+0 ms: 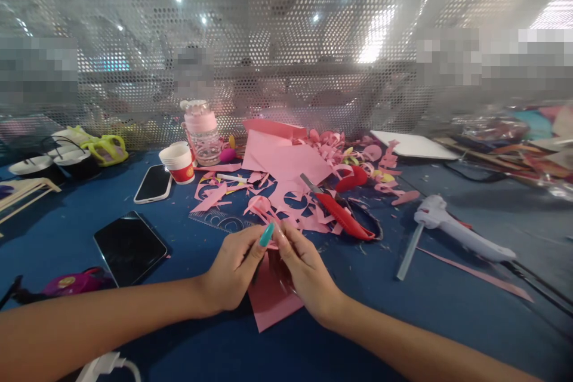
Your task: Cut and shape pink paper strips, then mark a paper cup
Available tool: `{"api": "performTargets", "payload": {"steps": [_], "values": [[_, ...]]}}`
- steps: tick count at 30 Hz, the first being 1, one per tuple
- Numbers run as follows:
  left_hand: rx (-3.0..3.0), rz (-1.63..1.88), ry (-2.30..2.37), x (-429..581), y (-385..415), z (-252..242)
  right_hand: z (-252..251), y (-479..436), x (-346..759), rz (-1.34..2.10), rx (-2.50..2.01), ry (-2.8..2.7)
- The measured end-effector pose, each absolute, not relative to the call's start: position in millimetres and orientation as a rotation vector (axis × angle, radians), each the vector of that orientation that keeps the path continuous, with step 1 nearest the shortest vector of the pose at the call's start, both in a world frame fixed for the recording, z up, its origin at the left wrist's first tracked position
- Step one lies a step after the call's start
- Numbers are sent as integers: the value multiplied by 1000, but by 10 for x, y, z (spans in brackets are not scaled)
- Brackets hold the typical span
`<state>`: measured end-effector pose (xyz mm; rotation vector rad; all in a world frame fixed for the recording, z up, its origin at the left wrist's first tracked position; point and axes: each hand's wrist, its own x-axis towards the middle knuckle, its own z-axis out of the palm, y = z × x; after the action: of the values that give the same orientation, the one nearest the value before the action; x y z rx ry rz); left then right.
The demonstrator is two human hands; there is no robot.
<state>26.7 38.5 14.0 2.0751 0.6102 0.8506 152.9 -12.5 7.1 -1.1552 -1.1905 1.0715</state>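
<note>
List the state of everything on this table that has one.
left hand, pinching pink paper
right hand, pinching the same paper
utility knife, blade out
glue gun, lying on its side
black phone, screen dark
white phone, screen dark
paper cup, upright

I'm at a craft workshop bench: the blue tabletop [447,316] is strewn with pink paper offcuts [313,224], a red-handled utility knife [342,216] and a white plastic glue gun [456,230]. A perforated metal screen [286,42] closes the far side.
</note>
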Motion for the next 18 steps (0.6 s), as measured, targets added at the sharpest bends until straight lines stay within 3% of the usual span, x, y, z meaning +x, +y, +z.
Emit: {"api": "performTargets", "payload": {"steps": [18], "values": [[2115,856,785,325,326,131,39,-158,1444,907,-1183,-1072]]}}
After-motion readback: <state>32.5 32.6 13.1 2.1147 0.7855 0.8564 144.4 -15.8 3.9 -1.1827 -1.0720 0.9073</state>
